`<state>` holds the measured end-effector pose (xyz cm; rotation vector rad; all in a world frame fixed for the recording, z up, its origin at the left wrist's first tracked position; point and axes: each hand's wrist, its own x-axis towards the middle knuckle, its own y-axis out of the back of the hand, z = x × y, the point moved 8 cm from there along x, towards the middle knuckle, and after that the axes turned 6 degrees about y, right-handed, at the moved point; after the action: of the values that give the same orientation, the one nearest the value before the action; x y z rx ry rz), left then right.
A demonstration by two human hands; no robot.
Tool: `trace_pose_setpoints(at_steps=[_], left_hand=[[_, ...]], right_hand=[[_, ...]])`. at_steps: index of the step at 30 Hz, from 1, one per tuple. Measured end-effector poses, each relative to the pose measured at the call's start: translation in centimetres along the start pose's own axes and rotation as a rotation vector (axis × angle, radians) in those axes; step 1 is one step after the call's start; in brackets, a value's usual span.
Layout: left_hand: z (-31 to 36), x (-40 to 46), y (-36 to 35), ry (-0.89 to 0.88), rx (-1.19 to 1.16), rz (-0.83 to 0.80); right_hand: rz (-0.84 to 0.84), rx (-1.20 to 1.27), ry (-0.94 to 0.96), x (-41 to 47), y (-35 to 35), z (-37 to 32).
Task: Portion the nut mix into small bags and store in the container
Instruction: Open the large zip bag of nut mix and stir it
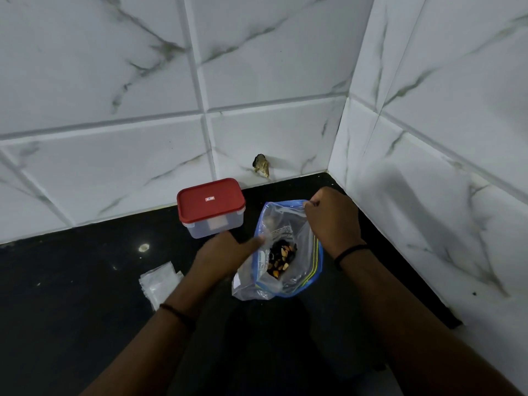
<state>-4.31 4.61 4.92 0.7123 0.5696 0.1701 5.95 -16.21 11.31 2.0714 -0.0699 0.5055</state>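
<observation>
Dim, soft-focused light is reflected as a glare spot on the glossy black stone counter (85,281), tile lines bowed by wide-angle distortion.

Glossy black countertop (85,281), clear plastic bag (300,270), marble-look tiles (114,81)

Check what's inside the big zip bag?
The zip bag, held open by the left hand and right hand, holds a nut mix. Creased plastic hides how deep the pile goes.

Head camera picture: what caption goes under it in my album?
Both hands hold open the big bag of nut mix beside the red-lidded container.
</observation>
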Motion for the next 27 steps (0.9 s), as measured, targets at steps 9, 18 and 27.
trace_pose_setpoints(at_steps=[9,18,27], left_hand=[[-3.0,-0.2,-3.1,0.211,-0.68,0.006],[-3.9,-1.3,-5.9,0.281,-0.554,-0.007],[-2.0,1.6,-3.2,0.341,-1.449,0.113]], right_hand=[[-0.089,0.59,-0.377,0.2,-2.3,3.2],[-0.089,0.545,-0.376,-0.5,-2.3,3.4],[-0.127,1.288,-0.743,-2.9,-4.4,3.1]])
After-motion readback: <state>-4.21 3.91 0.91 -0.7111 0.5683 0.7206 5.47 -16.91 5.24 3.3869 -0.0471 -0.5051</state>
